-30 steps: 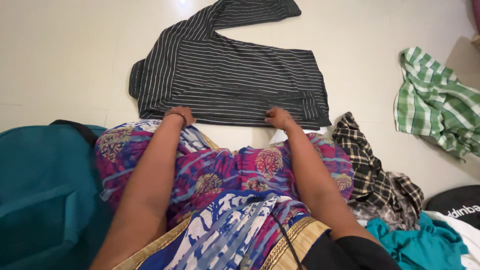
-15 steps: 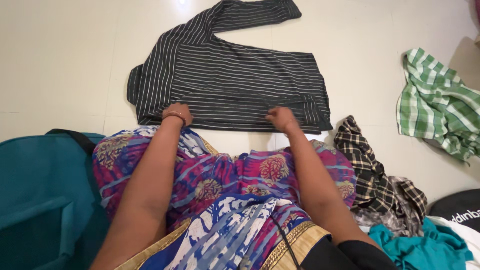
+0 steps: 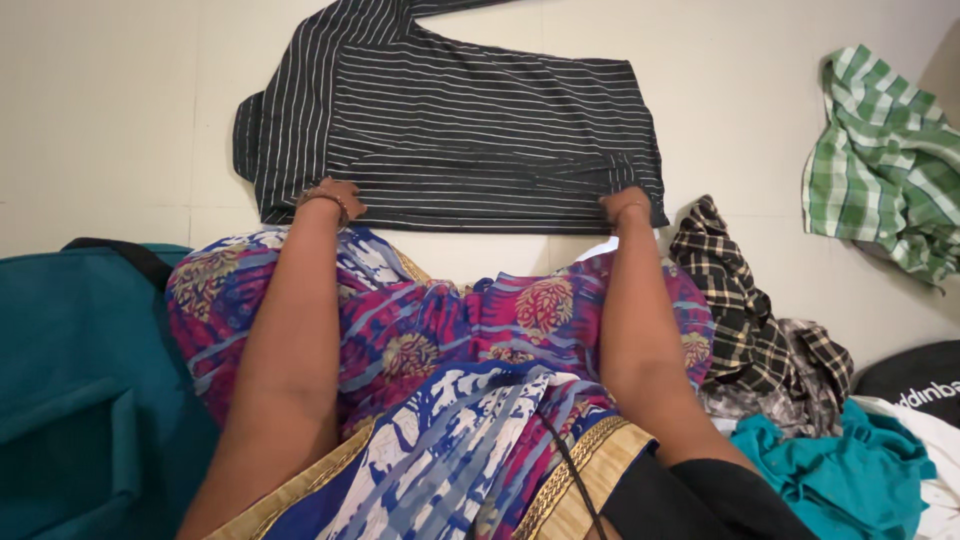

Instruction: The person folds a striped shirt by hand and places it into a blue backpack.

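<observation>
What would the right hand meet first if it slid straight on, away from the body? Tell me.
The right hand already rests on the near right corner of the striped shirt. Going straight on, it would ride over more of that shirt, then probably bare floor beyond.

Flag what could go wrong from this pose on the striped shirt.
Both hands, left hand and right hand, sit only at the near hem of the black striped shirt; lifting from there could undo its folded layers. The checked cloth lies close to the right hand and might snag. The far sleeve runs out of view, so its lie cannot be checked.
</observation>
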